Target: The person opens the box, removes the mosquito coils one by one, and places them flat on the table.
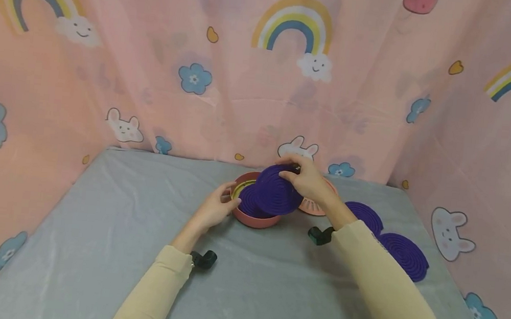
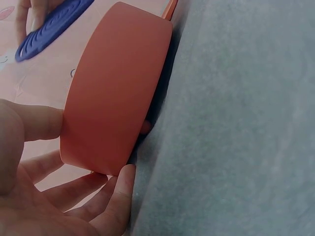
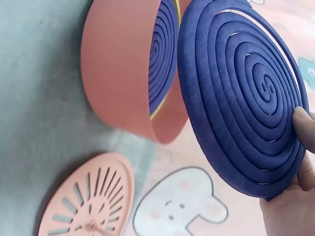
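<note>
Head view puts the coil (image 1: 280, 195), tilted, above the right side of the bowl (image 1: 256, 222); your right hand (image 1: 309, 179) pinches its edge, thumb on the face; your left hand (image 1: 215, 210) grips the bowl at its left; a second coil (image 1: 248, 202) lies inside. Pinch lightly but surely, since the spiral looks apt to flex or snap; clear the rim; brace the bowl; mind the lid (image 1: 313, 208) just right, and two loose coils (image 1: 405, 257) farther right.
</note>
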`<state>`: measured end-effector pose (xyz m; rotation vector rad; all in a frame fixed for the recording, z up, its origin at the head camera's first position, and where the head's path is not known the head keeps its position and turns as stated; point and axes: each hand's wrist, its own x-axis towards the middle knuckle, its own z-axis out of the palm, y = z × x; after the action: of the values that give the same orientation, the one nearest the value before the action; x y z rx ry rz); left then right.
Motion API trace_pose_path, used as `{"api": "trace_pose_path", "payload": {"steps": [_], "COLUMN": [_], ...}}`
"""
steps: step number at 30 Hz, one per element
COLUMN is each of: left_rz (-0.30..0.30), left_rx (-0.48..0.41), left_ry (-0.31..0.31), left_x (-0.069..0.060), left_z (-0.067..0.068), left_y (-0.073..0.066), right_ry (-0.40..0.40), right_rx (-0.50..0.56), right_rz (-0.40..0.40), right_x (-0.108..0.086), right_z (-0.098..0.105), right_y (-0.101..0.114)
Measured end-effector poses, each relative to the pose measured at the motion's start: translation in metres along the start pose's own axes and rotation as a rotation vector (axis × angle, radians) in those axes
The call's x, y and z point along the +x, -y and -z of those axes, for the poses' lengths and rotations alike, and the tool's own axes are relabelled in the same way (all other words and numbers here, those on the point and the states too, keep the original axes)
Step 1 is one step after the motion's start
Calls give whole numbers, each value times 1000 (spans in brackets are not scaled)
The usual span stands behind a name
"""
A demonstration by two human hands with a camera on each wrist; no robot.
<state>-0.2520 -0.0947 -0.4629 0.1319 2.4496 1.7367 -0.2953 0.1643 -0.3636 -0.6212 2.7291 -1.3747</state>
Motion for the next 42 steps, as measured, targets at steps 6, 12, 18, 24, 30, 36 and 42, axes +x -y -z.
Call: {"api": "trace_pose_path", "payload": {"steps": [6,12,18,24,30,36,42], "left_rz": [-3,-7,-2,10,8,11,3], "left_rx": [6,4,1,15,3,3,10], "left_ry": [-4,-3,2,0,6,7,4], "left_x": [-1,-3,-3,-3,-2,-2,-2], "left_z": [1,0,-1,0,0,0,0], "left_y": [-2,-3,-2,-2,-1,-2,-1], "right_ry": [-26,-48,-62,-66,-79,-66,-49], "right_rx": [-16,-40,-61,-68,-104,-132,-99], "right_rz": [18,5,-53,-84,-91,-134,-160], "right_x": [-14,-34,-54,-73,-92,-113,-130], "right_z": [14,27,40,52,61,69,72], "right_y": [-9,-22,-43,-59,-68,-83,-96]}}
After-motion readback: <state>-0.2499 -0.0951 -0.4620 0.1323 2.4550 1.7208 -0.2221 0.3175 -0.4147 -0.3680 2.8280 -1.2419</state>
